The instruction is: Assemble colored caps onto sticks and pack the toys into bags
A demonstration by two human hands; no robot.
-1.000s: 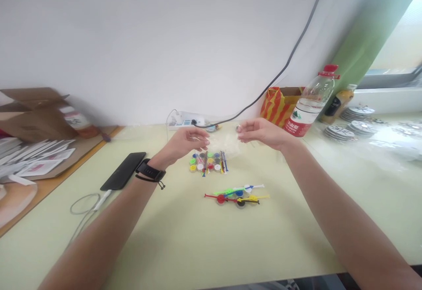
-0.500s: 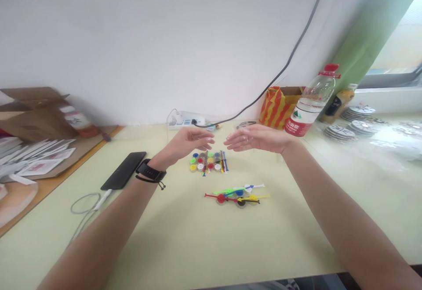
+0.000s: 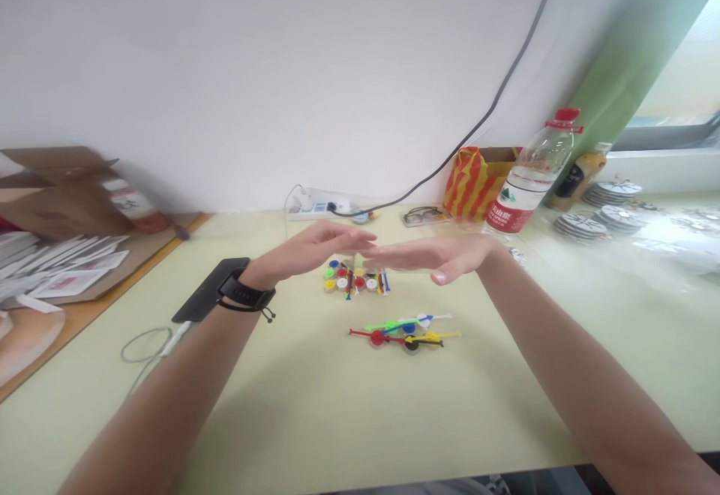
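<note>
Both hands hang flat above the table with nothing held. My left hand [image 3: 315,250], with a black watch [image 3: 245,291] on its wrist, has its fingers stretched to the right. My right hand [image 3: 430,253] reaches left, fingers out flat and thumb apart, its fingertips close to or touching those of my left hand. Under them lies a group of coloured discs and thin sticks [image 3: 360,283], partly hidden by the hands. Nearer to me sits a loose cluster of coloured arrow-shaped pieces on round bases [image 3: 409,333].
A phone [image 3: 202,292] with a cable lies left, near a cardboard box [image 3: 61,195] and printed cards [image 3: 84,274]. At the back are a power strip [image 3: 318,206], glasses [image 3: 421,215], a striped bag [image 3: 472,184] and a large bottle [image 3: 526,180]. Stacked discs [image 3: 582,226] stand right.
My hands have come together. My right hand has moved left and turned palm down, and my left hand has moved slightly; the pieces on the table lie where they were.
</note>
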